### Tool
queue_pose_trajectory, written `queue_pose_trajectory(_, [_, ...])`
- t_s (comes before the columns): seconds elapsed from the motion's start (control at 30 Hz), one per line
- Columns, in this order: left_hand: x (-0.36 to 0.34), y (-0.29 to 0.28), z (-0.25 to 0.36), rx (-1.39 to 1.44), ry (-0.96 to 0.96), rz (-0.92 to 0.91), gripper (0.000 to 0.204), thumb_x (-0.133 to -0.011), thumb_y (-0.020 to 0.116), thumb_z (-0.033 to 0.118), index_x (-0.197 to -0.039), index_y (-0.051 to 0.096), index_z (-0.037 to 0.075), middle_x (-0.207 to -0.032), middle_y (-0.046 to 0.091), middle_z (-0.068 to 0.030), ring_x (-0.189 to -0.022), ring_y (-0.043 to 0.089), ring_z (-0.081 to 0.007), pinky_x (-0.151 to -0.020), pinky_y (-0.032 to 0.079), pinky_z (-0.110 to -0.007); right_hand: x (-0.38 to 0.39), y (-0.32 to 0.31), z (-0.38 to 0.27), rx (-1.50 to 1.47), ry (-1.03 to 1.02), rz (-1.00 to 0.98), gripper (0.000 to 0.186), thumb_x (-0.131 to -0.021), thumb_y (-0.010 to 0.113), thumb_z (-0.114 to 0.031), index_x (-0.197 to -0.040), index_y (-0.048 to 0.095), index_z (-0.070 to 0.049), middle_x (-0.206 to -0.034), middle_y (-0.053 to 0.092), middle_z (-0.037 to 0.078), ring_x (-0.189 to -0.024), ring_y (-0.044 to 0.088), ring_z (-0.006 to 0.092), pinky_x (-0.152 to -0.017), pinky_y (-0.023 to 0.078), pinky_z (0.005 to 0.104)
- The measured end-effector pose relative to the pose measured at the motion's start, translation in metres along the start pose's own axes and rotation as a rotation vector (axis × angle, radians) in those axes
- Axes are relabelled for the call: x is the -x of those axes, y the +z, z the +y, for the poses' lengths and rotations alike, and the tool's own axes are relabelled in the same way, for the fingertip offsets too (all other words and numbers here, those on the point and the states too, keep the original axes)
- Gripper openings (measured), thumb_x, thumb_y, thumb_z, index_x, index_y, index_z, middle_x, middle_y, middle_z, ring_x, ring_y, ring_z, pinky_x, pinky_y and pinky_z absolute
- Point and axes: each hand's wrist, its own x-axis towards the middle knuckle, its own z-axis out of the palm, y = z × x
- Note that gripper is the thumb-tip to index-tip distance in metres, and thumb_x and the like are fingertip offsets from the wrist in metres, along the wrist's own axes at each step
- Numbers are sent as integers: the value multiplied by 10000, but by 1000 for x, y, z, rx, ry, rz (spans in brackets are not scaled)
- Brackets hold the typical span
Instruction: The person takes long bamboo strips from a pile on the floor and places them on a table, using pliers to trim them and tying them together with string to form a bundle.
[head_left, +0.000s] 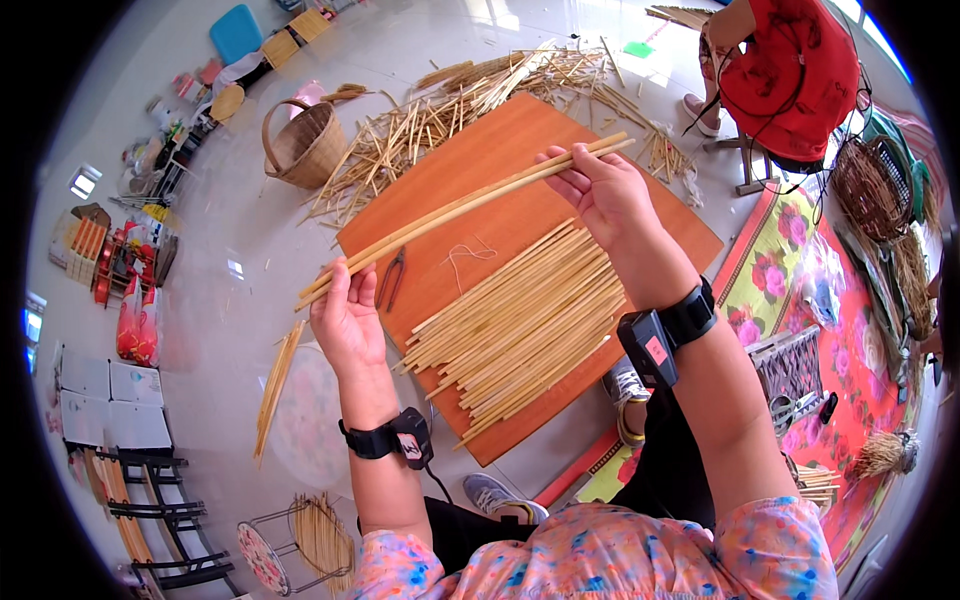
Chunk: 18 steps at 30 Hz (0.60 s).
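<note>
A couple of long, pale-yellow plant stalks [450, 216] slant across the air above an orange-brown wooden board [682, 238]. Their lower left end is pinched between the thumb and fingers of my left hand [348, 312]. Toward the upper right end, my right hand [603, 193] grips them with closed fingers. Below my hands, a flat row of similar stalks [525, 325] lies side by side on the board, their left ends uneven. Dark-handled pliers [396, 274] rest near my left hand. Beside them is a loose white thread [468, 253]; whether it is tied to the row I cannot tell.
Beyond the board, loose stalks [400, 150] are heaped on the floor near a woven basket [308, 148]. A person in red [800, 75] sits at far right. A small stalk bundle [277, 390] lies left, a round stool [262, 557] lower left, a floral mat [775, 260] right.
</note>
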Motion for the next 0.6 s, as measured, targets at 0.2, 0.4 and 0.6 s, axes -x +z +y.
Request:
queue_pose_trajectory(0.2, [-6, -6, -4, -9, 48, -57, 120, -906, 647, 89, -997, 662, 11, -931, 678, -85, -818, 683, -186, -741, 570, -260, -13, -18, 5, -28, 106, 71, 220, -962, 528, -116, -1080, 487, 64, -1016, 619, 181, -932, 651, 283, -814, 564, 357])
queue_pose_trajectory(0.4, [-9, -10, 3, -63, 79, -86, 116, -904, 644, 70, -992, 660, -4, -923, 669, -83, -807, 681, -182, -723, 583, -267, -33, -34, -18, 686, -565, 556, 383, -852, 650, -173, -1173, 572, 22, -1009, 617, 90, -899, 576, 155, -792, 468, 282])
queue_pose_trajectory(0.6, [14, 11, -5, -120, -59, -188, 105, -891, 653, 57, -980, 669, 4, -918, 672, -78, -808, 680, -167, -719, 588, -272, 20, 11, 1, 1175, -690, -365, 191, -908, 601, -148, -1029, 667, -16, -948, 699, 114, -842, 658, 200, -770, 507, 309])
